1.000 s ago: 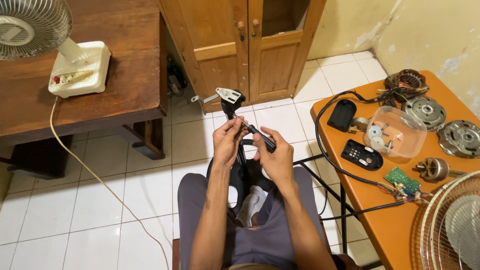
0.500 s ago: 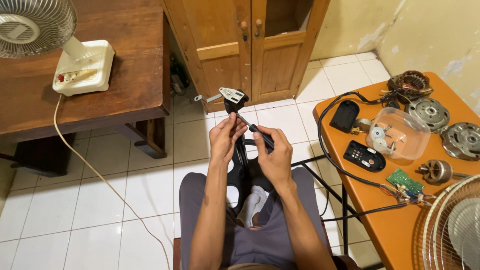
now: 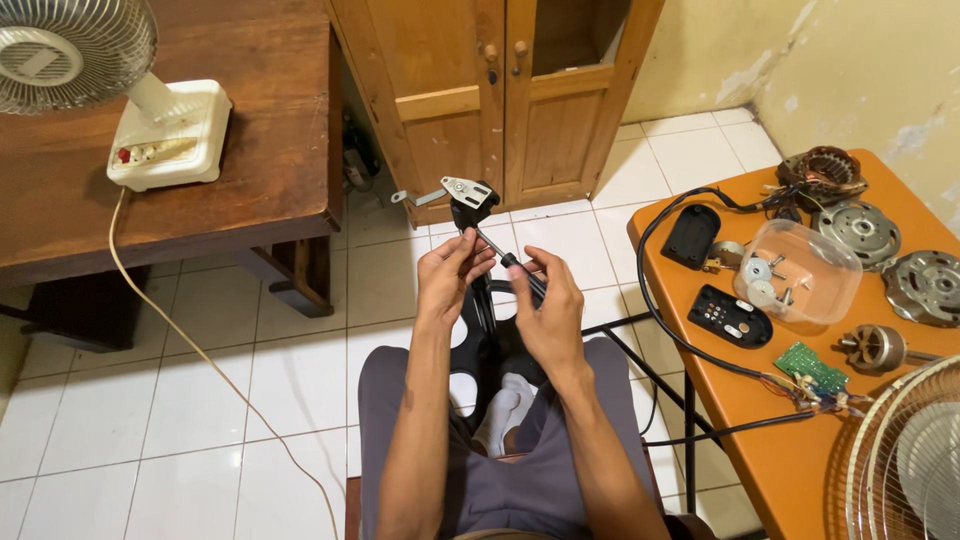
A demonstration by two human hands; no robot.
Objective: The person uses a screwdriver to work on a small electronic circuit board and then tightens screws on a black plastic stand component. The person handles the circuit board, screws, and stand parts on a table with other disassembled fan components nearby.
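Screwdriver (image 3: pixel 508 262) in right hand (image 3: pixel 552 318), fist closed on handle, tip at black fan neck part (image 3: pixel 470 205) above lap. Left hand (image 3: pixel 452 277) pinches part near shaft, fingers closed. Judged mid-way: fan stripped, pieces spread on orange desk (image 3: pixel 770 410) at right — stator (image 3: pixel 822 172), motor covers (image 3: pixel 862 226), rotor (image 3: pixel 875 347), circuit board (image 3: pixel 810 367), clear tub (image 3: pixel 797 272) of screws, grille (image 3: pixel 905 465). Reassembly not seen. Room: white tiled floor (image 3: pixel 200 400), wooden cupboard (image 3: pixel 500 90), brown desk (image 3: pixel 240 130) with table fan (image 3: pixel 165 130), cord trailing down.

right hand (image 3: pixel 548 318) lower on screwdriver (image 3: pixel 505 262) — left fingers (image 3: pixel 470 255) raised
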